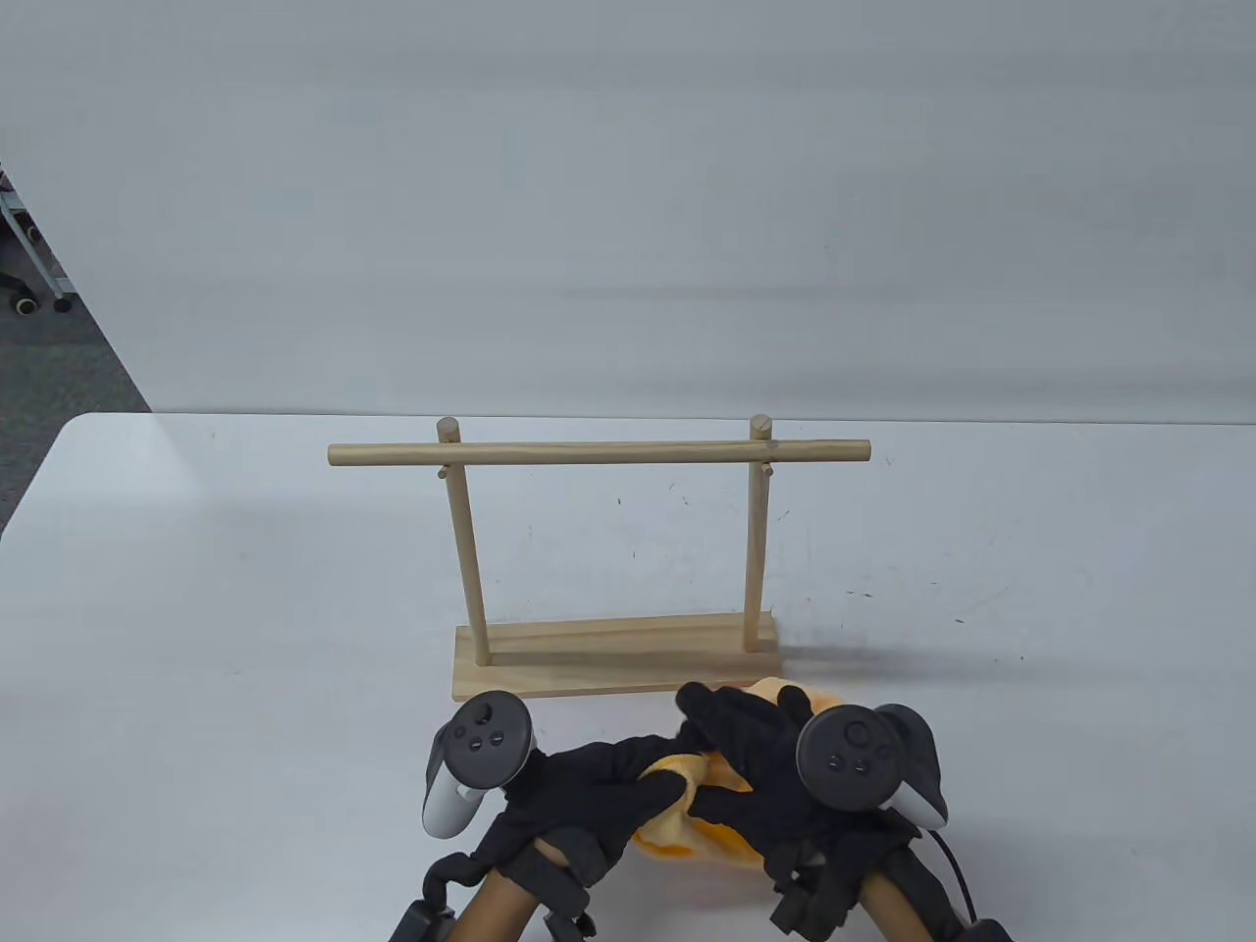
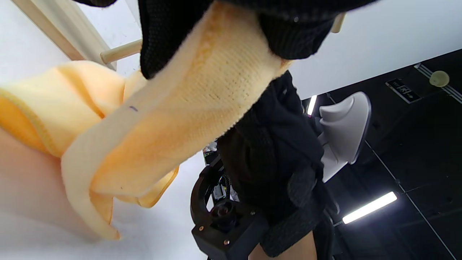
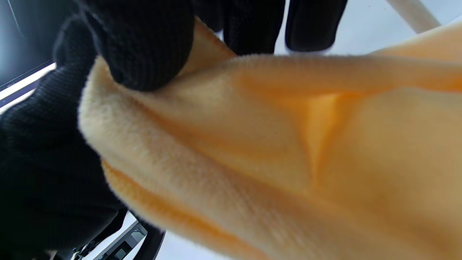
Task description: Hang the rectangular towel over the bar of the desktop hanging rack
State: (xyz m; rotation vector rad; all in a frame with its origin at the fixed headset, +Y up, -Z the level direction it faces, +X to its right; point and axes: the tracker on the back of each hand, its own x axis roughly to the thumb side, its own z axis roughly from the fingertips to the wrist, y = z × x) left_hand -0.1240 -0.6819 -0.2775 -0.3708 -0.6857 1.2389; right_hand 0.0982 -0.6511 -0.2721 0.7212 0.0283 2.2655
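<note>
A yellow-orange towel [image 1: 687,829] lies bunched at the table's front edge, just in front of the wooden rack [image 1: 608,549]. The rack's round bar [image 1: 599,452] rests across two upright posts on a flat base [image 1: 613,659]. My left hand [image 1: 648,785] pinches a fold of the towel [image 2: 187,104] from the left. My right hand [image 1: 731,746] grips the towel [image 3: 274,151] from above, thumb pressed into the cloth. Both hands meet over the towel, and most of it is hidden under them in the table view.
The white table [image 1: 196,589] extends to both sides of the rack and behind it. A grey wall stands behind the table. The floor and a chair wheel [image 1: 25,304] show at the far left.
</note>
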